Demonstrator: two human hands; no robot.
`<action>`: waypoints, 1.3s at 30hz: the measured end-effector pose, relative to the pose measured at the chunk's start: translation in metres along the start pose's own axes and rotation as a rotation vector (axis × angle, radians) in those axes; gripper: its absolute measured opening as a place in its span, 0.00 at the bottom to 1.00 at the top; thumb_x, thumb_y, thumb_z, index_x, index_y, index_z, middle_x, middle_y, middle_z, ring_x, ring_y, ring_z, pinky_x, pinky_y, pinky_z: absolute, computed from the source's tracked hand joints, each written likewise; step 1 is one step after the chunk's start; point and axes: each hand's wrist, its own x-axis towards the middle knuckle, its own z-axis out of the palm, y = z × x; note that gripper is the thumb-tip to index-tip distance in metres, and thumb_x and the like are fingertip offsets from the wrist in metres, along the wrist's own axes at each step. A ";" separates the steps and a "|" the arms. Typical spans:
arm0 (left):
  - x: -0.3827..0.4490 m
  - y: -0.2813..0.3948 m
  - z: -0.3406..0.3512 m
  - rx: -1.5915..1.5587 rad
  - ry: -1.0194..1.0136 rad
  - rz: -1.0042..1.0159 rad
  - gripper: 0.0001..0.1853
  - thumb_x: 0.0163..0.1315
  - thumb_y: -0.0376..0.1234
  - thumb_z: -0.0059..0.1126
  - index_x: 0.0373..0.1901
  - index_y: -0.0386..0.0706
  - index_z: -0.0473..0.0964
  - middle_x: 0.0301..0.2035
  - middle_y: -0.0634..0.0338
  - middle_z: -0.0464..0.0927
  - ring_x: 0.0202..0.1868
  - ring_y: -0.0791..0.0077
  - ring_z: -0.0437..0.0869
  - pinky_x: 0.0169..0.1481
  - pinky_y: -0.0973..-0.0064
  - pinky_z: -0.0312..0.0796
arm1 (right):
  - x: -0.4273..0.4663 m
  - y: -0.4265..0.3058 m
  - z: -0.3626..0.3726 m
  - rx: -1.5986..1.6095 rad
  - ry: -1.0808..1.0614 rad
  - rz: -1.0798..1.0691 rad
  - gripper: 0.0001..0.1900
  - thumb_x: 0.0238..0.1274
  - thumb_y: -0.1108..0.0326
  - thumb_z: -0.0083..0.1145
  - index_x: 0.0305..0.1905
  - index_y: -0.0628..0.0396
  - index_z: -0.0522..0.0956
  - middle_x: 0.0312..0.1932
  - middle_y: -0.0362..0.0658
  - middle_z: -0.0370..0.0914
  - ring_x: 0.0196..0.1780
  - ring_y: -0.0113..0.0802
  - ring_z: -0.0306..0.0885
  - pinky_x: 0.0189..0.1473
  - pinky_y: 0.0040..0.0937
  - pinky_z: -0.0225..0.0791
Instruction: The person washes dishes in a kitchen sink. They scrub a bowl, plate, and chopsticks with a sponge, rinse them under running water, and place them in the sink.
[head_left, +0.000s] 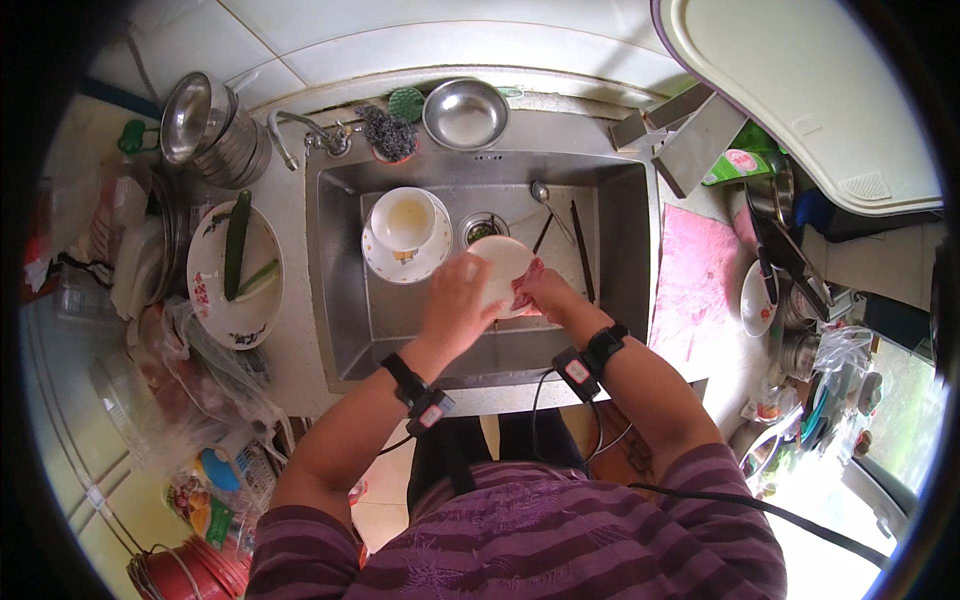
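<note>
Over the stainless steel sink (480, 356) I hold a white dish (501, 262), tilted with its round face up. My left hand (456, 304) grips the dish at its left side, fingers spread over the rim. A reddish cloth (527, 283) is bunched in my right hand (551, 292), against the dish's right edge. To the left in the sink, a white bowl (403, 219) with a little yellowish liquid sits on a patterned plate (390, 266). A metal spoon (541, 193) and dark chopsticks (581, 251) lie to the right of the drain (484, 226).
A faucet (285, 142), a steel wool scrubber (388, 133) and a steel bowl (466, 114) line the back rim. On the left counter, a cucumber (238, 244) rests on an oval plate (251, 326), near stacked steel bowls (196, 120). A pink cloth (694, 277) lies at right.
</note>
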 end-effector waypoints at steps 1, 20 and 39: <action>-0.003 0.004 -0.001 0.047 -0.061 0.119 0.25 0.53 0.40 0.65 0.51 0.43 0.70 0.45 0.54 0.72 0.53 0.58 0.71 0.60 0.60 0.62 | 0.001 -0.007 0.001 -0.015 -0.017 0.005 0.11 0.51 0.72 0.57 0.42 0.57 0.78 0.33 0.42 0.79 0.33 0.30 0.80 0.32 0.32 0.77; 0.014 -0.018 0.015 -1.428 -0.111 -0.646 0.12 0.65 0.29 0.51 0.48 0.34 0.74 0.41 0.60 0.80 0.40 0.75 0.80 0.45 0.74 0.71 | -0.045 -0.042 0.043 -0.875 0.348 -1.144 0.21 0.64 0.58 0.53 0.59 0.55 0.72 0.47 0.52 0.77 0.48 0.40 0.77 0.49 0.35 0.69; 0.027 0.034 0.015 -1.701 0.336 -0.643 0.15 0.70 0.30 0.46 0.56 0.36 0.69 0.49 0.59 0.78 0.49 0.76 0.79 0.55 0.73 0.72 | -0.015 -0.014 0.095 -0.327 0.719 -0.908 0.33 0.73 0.59 0.38 0.74 0.59 0.40 0.73 0.59 0.43 0.74 0.52 0.45 0.72 0.44 0.45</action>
